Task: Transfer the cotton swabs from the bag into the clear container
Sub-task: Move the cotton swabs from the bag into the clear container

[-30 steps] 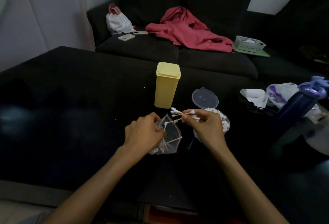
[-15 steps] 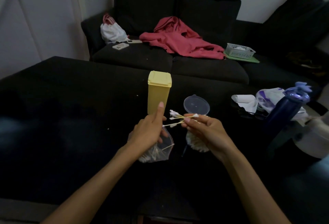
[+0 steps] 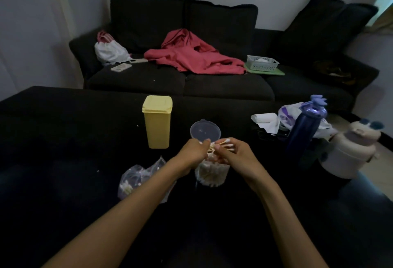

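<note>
The clear round container [image 3: 211, 174] stands on the dark table, packed with cotton swabs, its hinged lid [image 3: 205, 130] tipped open behind it. Both hands meet just above its mouth. My right hand [image 3: 235, 152] pinches a small bunch of cotton swabs [image 3: 223, 143], white tips pointing right. My left hand [image 3: 194, 150] pinches the other end of the same bunch. The clear plastic bag [image 3: 140, 179] lies on the table to the left, under my left forearm, with several swabs still inside.
A yellow lidded box [image 3: 157, 121] stands behind the bag. At the right are a dark blue bottle [image 3: 304, 128], a cream bottle [image 3: 350, 150] and crumpled bags [image 3: 287, 114]. A dark sofa [image 3: 191, 84] with a red garment [image 3: 191, 54] lies behind the table.
My left hand has let go of the bag, which now lies on the table, and joined the right hand on the swabs. Both hands moved over the container's mouth.
</note>
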`<state>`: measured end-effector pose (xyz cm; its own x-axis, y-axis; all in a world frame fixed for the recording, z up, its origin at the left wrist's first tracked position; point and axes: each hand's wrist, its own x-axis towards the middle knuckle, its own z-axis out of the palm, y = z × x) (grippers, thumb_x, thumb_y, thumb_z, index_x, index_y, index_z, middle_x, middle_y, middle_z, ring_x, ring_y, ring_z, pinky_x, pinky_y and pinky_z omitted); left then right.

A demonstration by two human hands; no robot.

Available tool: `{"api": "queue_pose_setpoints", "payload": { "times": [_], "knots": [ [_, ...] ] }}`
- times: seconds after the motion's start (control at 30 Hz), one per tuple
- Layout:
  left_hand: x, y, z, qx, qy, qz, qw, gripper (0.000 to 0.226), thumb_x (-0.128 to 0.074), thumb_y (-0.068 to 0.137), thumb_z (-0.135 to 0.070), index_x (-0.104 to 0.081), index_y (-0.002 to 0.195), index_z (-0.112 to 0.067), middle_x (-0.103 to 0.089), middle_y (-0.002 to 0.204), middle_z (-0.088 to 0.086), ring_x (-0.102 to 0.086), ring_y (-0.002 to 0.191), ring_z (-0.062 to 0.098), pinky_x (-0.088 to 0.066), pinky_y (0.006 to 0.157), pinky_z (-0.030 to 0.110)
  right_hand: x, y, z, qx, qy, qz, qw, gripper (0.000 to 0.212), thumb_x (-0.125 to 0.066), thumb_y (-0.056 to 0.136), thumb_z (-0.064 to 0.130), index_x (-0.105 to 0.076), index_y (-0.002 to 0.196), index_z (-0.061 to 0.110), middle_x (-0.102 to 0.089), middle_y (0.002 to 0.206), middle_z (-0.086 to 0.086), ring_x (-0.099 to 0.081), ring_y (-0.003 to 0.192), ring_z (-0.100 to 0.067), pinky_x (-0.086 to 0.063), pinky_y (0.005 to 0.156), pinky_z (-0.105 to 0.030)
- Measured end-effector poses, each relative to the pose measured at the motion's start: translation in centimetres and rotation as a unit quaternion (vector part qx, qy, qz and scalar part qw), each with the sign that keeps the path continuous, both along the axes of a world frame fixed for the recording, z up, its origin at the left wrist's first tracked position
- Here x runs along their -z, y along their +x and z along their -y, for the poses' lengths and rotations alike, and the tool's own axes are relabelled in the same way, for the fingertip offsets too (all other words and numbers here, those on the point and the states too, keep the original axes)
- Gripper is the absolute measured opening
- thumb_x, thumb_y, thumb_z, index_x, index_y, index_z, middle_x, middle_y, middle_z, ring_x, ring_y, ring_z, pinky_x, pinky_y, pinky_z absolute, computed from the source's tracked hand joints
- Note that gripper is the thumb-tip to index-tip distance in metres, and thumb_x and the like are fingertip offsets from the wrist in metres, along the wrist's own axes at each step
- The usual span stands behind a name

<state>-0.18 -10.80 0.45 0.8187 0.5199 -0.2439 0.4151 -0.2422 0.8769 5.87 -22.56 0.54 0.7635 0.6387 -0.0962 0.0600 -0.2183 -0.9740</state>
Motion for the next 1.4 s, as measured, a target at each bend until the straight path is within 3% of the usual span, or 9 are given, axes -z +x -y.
{"api": "queue_pose_setpoints", "payload": {
  "times": [0.1, 0.23, 0.5, 0.7, 0.87, 1.0, 1.13, 1.27, 1.4],
  "knots": [
    [0.2, 0.7, 0.5, 0.000, 0.092, 0.001, 0.996, 0.046, -0.035, 0.101, -0.034, -0.063, 0.094, 0.003, -0.064, 0.100, 0.024, -0.061, 0.093, 0.036, -0.047, 0.080, 0.040, 0.4, 0.3, -0.4, 0.028, -0.006, -0.004, 1.000, 0.016, -0.050, 0.096, 0.028, -0.057, 0.096, 0.014, -0.062, 0.087, -0.003, -0.059, 0.082, -0.013, -0.048, 0.076, -0.028],
    [-0.1, 1.3, 1.4, 0.018, 0.167, 0.005, 0.986, 0.040, -0.035, 0.101, -0.034, -0.057, 0.078, -0.009, -0.055, 0.078, 0.010, -0.053, 0.073, 0.022, -0.037, 0.061, 0.032, 1.5, 0.7, -1.0, 0.129, 0.015, 0.011, 0.992, 0.032, -0.040, 0.098, 0.039, -0.059, 0.093, 0.013, -0.063, 0.083, -0.003, -0.060, 0.076, -0.013, -0.044, 0.061, -0.024],
    [-0.4, 1.0, 0.2, -0.059, -0.099, 0.088, 0.989, 0.032, -0.061, 0.089, -0.035, -0.067, 0.102, -0.006, -0.069, 0.086, 0.003, -0.065, 0.078, 0.011, -0.048, 0.065, 0.026, 1.6, 0.5, -2.0, 0.096, 0.072, -0.072, 0.990, 0.032, -0.047, 0.096, 0.037, -0.056, 0.113, 0.011, -0.065, 0.095, -0.007, -0.064, 0.084, -0.015, -0.052, 0.078, -0.031],
    [-0.1, 0.8, -0.3, -0.088, -0.017, 0.089, 0.992, 0.041, -0.040, 0.098, -0.043, -0.064, 0.077, -0.016, -0.064, 0.076, 0.004, -0.060, 0.073, 0.019, -0.048, 0.077, 0.037, 1.0, 0.4, -1.4, 0.112, 0.054, 0.037, 0.992, 0.022, -0.040, 0.100, 0.030, -0.051, 0.103, 0.011, -0.054, 0.087, 0.010, -0.055, 0.078, -0.001, -0.044, 0.065, -0.018],
    [-0.4, 1.4, 0.7, -0.056, 0.037, 0.051, 0.996, 0.050, -0.022, 0.101, -0.041, -0.064, 0.103, -0.013, -0.066, 0.101, 0.010, -0.063, 0.096, 0.024, -0.047, 0.094, 0.044, 0.9, 0.0, -1.0, 0.075, 0.037, 0.091, 0.992, 0.020, -0.039, 0.099, 0.033, -0.049, 0.100, 0.016, -0.059, 0.097, 0.000, -0.058, 0.082, -0.004, -0.045, 0.063, -0.020],
    [-1.1, 1.9, 1.9, -0.021, 0.070, 0.051, 0.996, 0.036, -0.019, 0.104, -0.031, -0.049, 0.113, -0.013, -0.055, 0.100, 0.004, -0.051, 0.090, 0.012, -0.038, 0.082, 0.029, 0.5, 0.0, -0.4, 0.056, 0.083, 0.084, 0.991, 0.015, -0.044, 0.098, 0.029, -0.049, 0.101, 0.016, -0.058, 0.086, 0.003, -0.058, 0.064, 0.004, -0.043, 0.053, -0.009],
    [-2.5, 0.9, 1.7, 0.053, -0.022, 0.069, 0.996, 0.031, -0.023, 0.104, -0.028, -0.050, 0.094, -0.018, -0.051, 0.082, -0.002, -0.048, 0.072, 0.005, -0.036, 0.060, 0.021, 0.3, 0.4, 0.5, 0.034, 0.071, 0.110, 0.991, 0.007, -0.048, 0.097, 0.023, -0.050, 0.095, 0.017, -0.057, 0.076, 0.003, -0.055, 0.060, 0.002, -0.045, 0.057, -0.010],
    [-1.9, -0.3, 0.2, 0.101, 0.167, 0.046, 0.980, 0.034, -0.032, 0.100, -0.045, -0.055, 0.102, -0.021, -0.063, 0.102, 0.002, -0.059, 0.094, 0.017, -0.050, 0.084, 0.037, -0.8, 1.4, 2.1, 0.047, 0.056, 0.084, 0.994, 0.010, -0.048, 0.096, 0.023, -0.054, 0.098, 0.015, -0.056, 0.079, -0.002, -0.052, 0.071, -0.008, -0.043, 0.065, -0.020],
    [-0.2, -3.1, -1.9, 0.155, 0.411, 0.034, 0.898, 0.023, -0.049, 0.095, -0.039, -0.064, 0.112, -0.032, -0.062, 0.110, -0.008, -0.050, 0.106, 0.013, -0.048, 0.083, 0.035, -1.1, 2.9, 3.8, -0.004, -0.046, 0.109, 0.993, 0.014, -0.048, 0.096, 0.025, -0.056, 0.100, 0.014, -0.055, 0.089, -0.003, -0.050, 0.078, -0.011, -0.040, 0.068, -0.022]
  ]
}}
